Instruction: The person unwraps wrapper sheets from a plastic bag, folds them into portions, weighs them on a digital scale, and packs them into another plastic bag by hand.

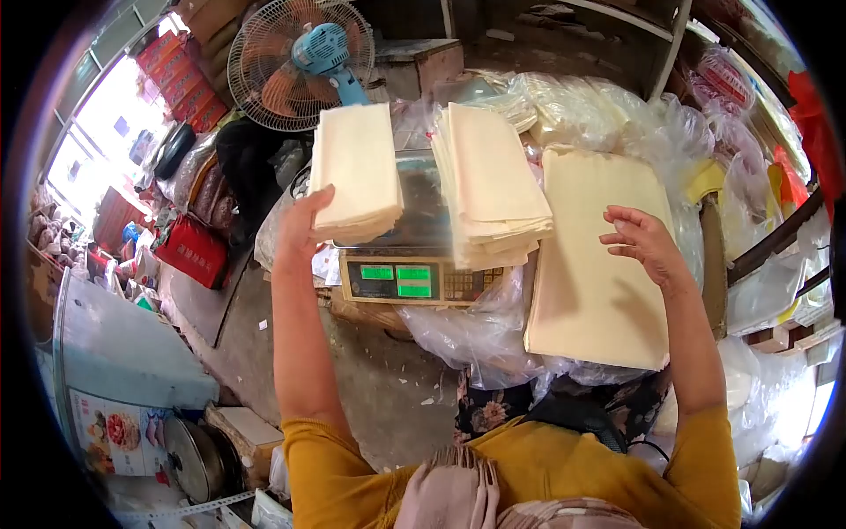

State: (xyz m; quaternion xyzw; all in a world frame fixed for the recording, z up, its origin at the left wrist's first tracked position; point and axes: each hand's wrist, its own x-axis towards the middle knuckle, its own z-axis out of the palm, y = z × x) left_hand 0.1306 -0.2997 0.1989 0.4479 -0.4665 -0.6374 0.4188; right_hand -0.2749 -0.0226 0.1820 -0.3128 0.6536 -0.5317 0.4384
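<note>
My left hand (310,219) grips the lower left edge of a folded stack of cream sheets (357,167), held over the left part of a digital scale (414,279) with green displays. A second folded stack (495,181) leans over the right part of the scale, its layers fanned at the lower edge; no hand is on it. To its right lies a large flat pile of cream sheets (599,264). Above that pile's right side hovers my right hand (639,242), fingers apart and holding nothing, with its shadow on the top sheet.
A fan (301,62) with a blue hub stands behind the scale. Clear plastic bags (617,110) lie behind and beneath the sheets. At the left are a red package (194,251), a grey-blue cabinet (123,344) and a pot lid (189,458). A metal shelf frame rises at the back right.
</note>
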